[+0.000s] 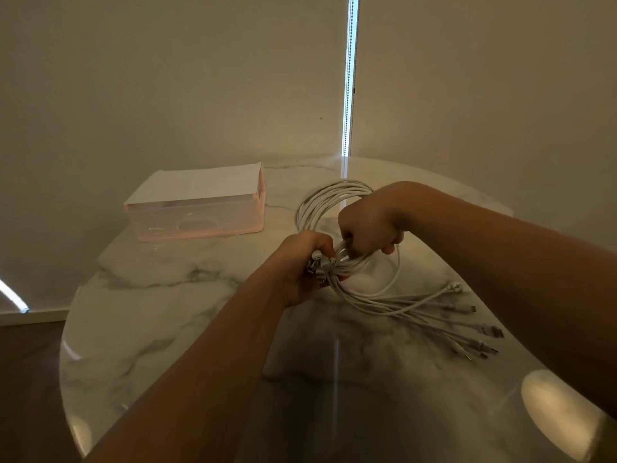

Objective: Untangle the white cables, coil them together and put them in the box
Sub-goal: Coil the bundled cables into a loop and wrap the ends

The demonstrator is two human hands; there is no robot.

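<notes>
Head view is showing the left hand (302,262) clenching the plug ends while the right hand (369,228) is gripping the looped white cables (320,202) over the table (167,329); loose tails are trailing right, and the box (197,208) is sitting apart, probably awaiting them.

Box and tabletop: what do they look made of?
The translucent pink box looks like thin glossy plastic, since its inside shows through the front. The round white grey-veined tabletop looks like polished marble or an imitation; it mirrors light.
</notes>
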